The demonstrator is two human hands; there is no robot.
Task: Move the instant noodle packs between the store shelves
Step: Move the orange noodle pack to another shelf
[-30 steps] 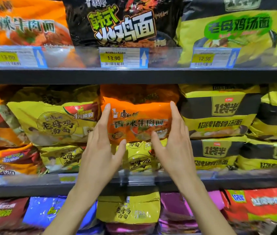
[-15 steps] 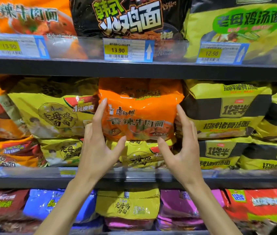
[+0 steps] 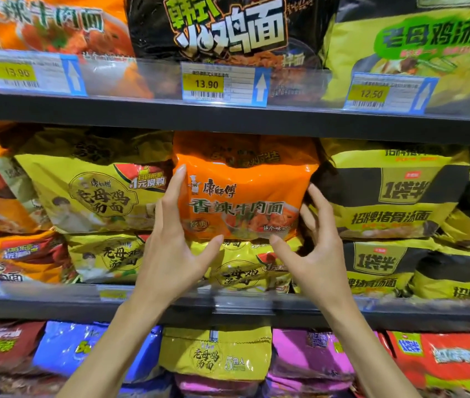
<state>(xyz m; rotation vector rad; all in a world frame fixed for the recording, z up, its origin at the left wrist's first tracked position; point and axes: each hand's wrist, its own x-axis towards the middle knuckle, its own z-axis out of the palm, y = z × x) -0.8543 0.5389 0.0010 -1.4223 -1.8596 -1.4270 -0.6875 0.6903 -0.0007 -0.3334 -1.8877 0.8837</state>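
The step in hand is the pickup: both hands bracket the orange noodle pack (image 3: 245, 191), which sits on the middle shelf (image 3: 400, 314) on top of a yellow pack (image 3: 239, 271). The left hand (image 3: 170, 254) has a wide-open grip, its straight fingers laid along the pack's left edge and its thumb spread below the bottom edge. The right hand (image 3: 317, 254) is at the right edge with bent fingers and its thumb tip at the lower corner; whether those fingers have hooked behind the pack cannot be told.

The next move probably calls for closing both sides on the soft bag and drawing it straight out, since it is wedged between a yellow chicken pack (image 3: 95, 185) and a black-and-yellow pack (image 3: 391, 191), close under the upper shelf (image 3: 228, 116).

That upper shelf holds a matching orange pack (image 3: 41, 27), a black pack (image 3: 228, 27) and a yellow-green one (image 3: 417, 44); the shelf below holds blue, yellow, purple and red packs
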